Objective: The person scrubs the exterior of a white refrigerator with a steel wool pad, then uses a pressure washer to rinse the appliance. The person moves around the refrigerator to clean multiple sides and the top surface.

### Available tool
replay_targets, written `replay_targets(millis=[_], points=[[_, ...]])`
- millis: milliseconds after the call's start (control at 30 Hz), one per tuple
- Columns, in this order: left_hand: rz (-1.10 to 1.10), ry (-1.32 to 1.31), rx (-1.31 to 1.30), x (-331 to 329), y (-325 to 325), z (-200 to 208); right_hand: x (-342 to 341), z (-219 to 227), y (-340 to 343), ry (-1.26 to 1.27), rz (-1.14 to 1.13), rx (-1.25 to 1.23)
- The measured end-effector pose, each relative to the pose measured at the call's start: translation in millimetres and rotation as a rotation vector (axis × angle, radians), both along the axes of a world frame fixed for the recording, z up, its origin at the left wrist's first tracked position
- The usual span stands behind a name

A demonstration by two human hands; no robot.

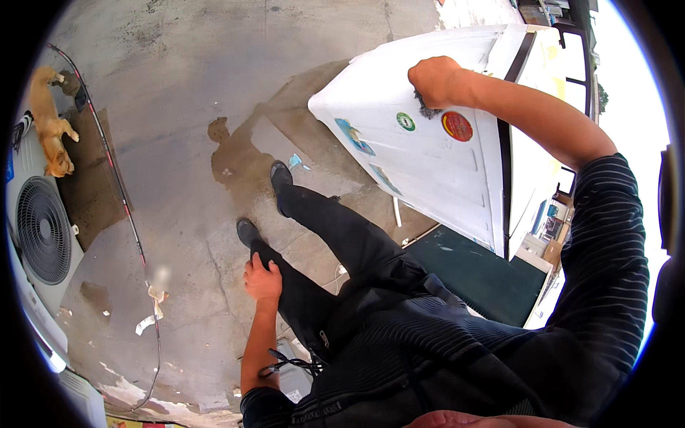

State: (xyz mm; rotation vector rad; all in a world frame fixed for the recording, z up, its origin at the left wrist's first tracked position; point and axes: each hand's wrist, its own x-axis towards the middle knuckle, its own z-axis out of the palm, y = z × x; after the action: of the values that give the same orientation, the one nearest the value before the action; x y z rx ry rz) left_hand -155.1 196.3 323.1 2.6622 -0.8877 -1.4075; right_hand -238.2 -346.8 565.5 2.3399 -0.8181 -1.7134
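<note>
Scrubbing pad: grey, wiry and rough; we see it under the right hand, against the white cabinet, far right.
Right arm: stretched forward from the striped sleeve, elbow bent.
Cabinet face: smooth, broad, with round stickers beside the pad.
Right fingers: curled tightly over the pad; we cannot tell where their tips sit.
Left hand: lies on the black trousers, thumb apart from the fingers.
Floor: damp-stained concrete, left.
</note>
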Motion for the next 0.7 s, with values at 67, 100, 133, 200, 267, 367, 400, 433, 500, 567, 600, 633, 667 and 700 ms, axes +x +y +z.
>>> replay_targets(millis=[67, 100, 133, 200, 267, 367, 400, 433, 500, 567, 600, 633, 667, 700], points=[[0.027, 0.069, 0.109, -0.5, -9.4, 29.2, 6.5, 12.1, -4.2, 0.048, -0.032, 0.047], [0.072, 0.088, 0.152, 4.7, -30.3, 53.7, 10.1, 27.4, -6.7, 0.06, -0.031, 0.051], [0.172, 0.085, 0.071, 12.3, -43.8, 62.9, 13.6, 47.9, -9.6, 0.071, -0.033, 0.057], [0.227, 0.053, -0.024, 35.9, -82.2, 88.4, 11.7, 74.4, -17.8, 0.075, -0.045, 0.056], [0.15, -0.007, -0.045, 66.5, -136.6, 116.8, 12.5, 76.6, -28.8, 0.024, -0.111, 0.05], [0.098, -0.028, -0.138, 111.7, -197.3, 120.0, 2.3, 36.2, -48.2, -0.018, -0.129, 0.075], [0.049, -0.013, -0.097, 129.1, -216.7, 123.9, -3.8, 14.5, -53.0, -0.055, -0.141, 0.044], [0.014, -0.001, -0.058, 144.6, -240.0, 126.9, 1.9, 3.7, -58.6, -0.087, -0.172, 0.068], [-0.072, 0.015, 0.034, 175.4, -280.8, 126.3, 0.8, -19.6, -66.0, -0.09, -0.257, 0.07], [-0.168, 0.018, 0.148, 210.7, -316.7, 121.4, 6.2, -7.8, -79.5, -0.042, -0.361, 0.088], [-0.249, -0.035, 0.177, 230.5, -340.4, 116.2, 10.3, -0.2, -81.1, -0.011, -0.427, 0.095], [-0.249, -0.015, 0.211, 255.1, -362.9, 115.3, 12.1, 6.0, -80.5, 0.004, -0.486, 0.094], [-0.244, 0.007, 0.237, 283.4, -396.1, 115.3, 13.7, 11.6, -85.1, 0.021, -0.538, 0.083], [-0.235, 0.032, 0.283, 306.8, -418.5, 114.3, 12.5, 15.5, -85.8, 0.045, -0.587, 0.092]])
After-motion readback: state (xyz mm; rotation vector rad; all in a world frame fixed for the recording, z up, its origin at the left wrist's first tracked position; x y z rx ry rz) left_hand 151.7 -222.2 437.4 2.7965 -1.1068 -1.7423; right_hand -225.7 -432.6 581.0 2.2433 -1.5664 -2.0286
